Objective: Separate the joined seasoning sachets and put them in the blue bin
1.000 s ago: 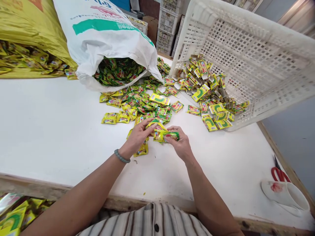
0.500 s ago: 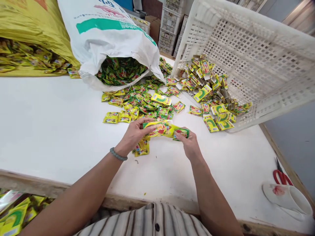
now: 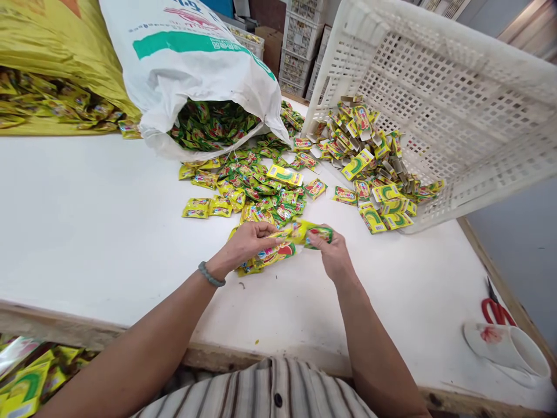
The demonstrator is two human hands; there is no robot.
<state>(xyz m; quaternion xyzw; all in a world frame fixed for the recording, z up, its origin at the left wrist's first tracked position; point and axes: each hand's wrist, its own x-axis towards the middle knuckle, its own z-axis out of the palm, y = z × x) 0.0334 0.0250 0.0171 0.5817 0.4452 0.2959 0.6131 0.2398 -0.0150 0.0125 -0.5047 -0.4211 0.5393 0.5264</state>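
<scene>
Near the front middle of the white table, my left hand [image 3: 249, 244] is closed on a small yellow-and-green printed box [image 3: 281, 253], its printed face tilted toward me. My right hand [image 3: 336, 255] pinches green-and-yellow candy packets [image 3: 319, 235] just right of the box. A yellow packet [image 3: 297, 230] spans the gap between both hands; whether its left end lies inside the box is hidden by my left fingers. Yellow packets lie under and behind my left hand. Beyond the hands spreads a pile of green packets [image 3: 261, 188] with one box [image 3: 285, 175] on top.
A white sack [image 3: 204, 69] of green packets lies open behind the pile, beside a yellow sack [image 3: 52, 40]. At right, a tipped white basket [image 3: 439, 98] spills small boxes [image 3: 357, 165]. Red-handled scissors [image 3: 497, 312] and a white mug [image 3: 500, 348] lie near the right edge.
My left hand has lowered slightly, and the box has turned and dropped below the packets. My right hand stays nearly in place with its packets.
</scene>
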